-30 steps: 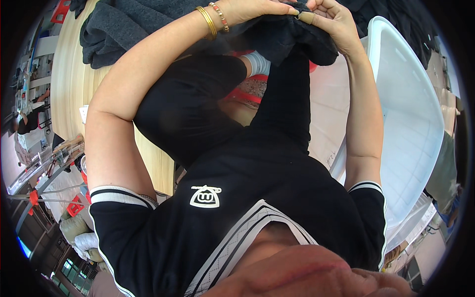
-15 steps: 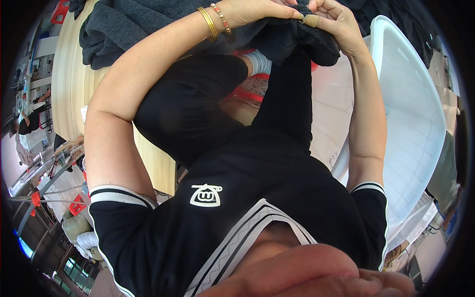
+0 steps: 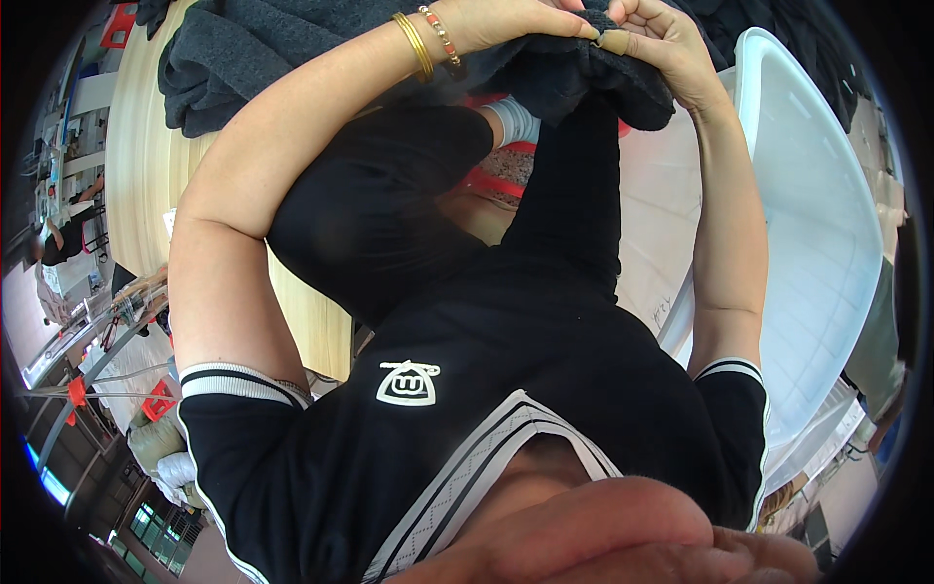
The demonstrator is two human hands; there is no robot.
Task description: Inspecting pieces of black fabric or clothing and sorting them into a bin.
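At the top edge of the head view, my left hand (image 3: 506,21) and my right hand (image 3: 666,49) meet over a dark grey knit garment (image 3: 623,86). The left thumb and fingers are closed on a fold of it. My right thumb and fingers pinch the cloth right beside the left thumb tip. A gathered part hangs below the hands, over my dark trouser leg. The rest of the same grey cloth spreads leftward beyond my left forearm. The frame edge cuts off part of the fingers, so any small item between them cannot be made out.
A light wood tabletop (image 3: 146,165) lies to my left. A large white plastic tub (image 3: 812,234) stands close against my right arm, with dark cloth (image 3: 778,49) heaped beyond it. Something red (image 3: 496,182) shows under my legs. Far left, another person (image 3: 66,238) is at work.
Both hands keep their pinch on the grey garment with barely any movement. The whole view has shifted very slightly.
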